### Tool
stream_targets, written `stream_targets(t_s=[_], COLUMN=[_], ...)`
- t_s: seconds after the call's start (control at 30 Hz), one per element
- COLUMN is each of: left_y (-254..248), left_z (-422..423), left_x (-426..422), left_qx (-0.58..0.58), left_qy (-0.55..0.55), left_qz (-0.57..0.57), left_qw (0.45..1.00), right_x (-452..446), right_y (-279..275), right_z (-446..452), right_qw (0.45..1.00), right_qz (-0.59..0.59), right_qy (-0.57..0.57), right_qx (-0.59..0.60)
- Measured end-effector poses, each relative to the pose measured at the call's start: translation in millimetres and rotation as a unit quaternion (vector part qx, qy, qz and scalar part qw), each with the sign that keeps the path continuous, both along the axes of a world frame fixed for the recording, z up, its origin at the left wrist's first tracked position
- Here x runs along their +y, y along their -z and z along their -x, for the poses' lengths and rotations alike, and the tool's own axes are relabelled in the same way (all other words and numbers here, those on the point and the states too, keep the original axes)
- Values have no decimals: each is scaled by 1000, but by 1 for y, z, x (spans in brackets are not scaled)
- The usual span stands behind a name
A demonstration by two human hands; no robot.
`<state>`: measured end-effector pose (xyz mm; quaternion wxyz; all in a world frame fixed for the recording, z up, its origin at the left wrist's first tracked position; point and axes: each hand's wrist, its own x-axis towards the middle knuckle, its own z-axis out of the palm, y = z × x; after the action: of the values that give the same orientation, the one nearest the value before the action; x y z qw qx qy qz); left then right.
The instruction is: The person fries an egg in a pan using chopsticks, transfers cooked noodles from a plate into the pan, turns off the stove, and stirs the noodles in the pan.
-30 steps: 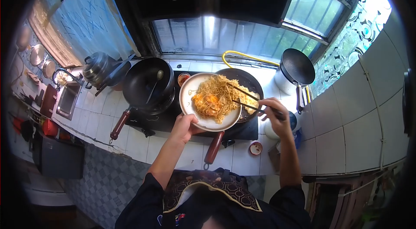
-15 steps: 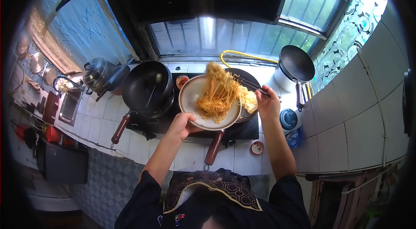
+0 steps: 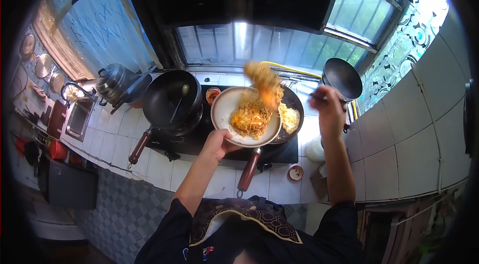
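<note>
1. The left hand (image 3: 217,145) gripped the near rim of the plate (image 3: 222,98), thumb on top, just as half a second earlier
2. The plate remained above the frying pan (image 3: 299,103), overlapping its left part
3. The right hand (image 3: 330,112) was closed around the chopsticks (image 3: 317,97), which were blurred; it had moved up and to the right, away from the pan's edge
4. A blurred clump of noodles (image 3: 263,80) hung over the plate's far side, higher and further right than before; whether its strands still joined the rest could not be told
5. Other noodles (image 3: 252,119) lay on the plate
6. Pale yellow food (image 3: 289,118) stayed in the pan, right of the plate
</note>
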<state>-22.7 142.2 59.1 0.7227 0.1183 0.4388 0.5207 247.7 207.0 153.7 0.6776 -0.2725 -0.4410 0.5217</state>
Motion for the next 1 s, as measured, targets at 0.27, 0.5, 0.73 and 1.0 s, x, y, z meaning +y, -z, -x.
stream_targets(t_s=[0.27, 0.5, 0.73, 1.0], left_y=[-7, -10, -6, -15], left_z=[-1, 3, 21, 25], left_x=[-6, -11, -17, -17], left_qx=[17, 61, 37, 77], left_qy=[-6, -9, -17, -20], left_qz=[-31, -31, -2, -3], left_qw=[999, 998, 999, 997], right_x=[-45, -27, -11, -22], right_y=[10, 20, 27, 4], right_z=[-24, -27, -57, -69], right_qw=[974, 954, 967, 952], right_qz=[-8, -39, -9, -47], right_qy=[18, -47, -71, -70], right_qx=[-226, -295, -245, -293])
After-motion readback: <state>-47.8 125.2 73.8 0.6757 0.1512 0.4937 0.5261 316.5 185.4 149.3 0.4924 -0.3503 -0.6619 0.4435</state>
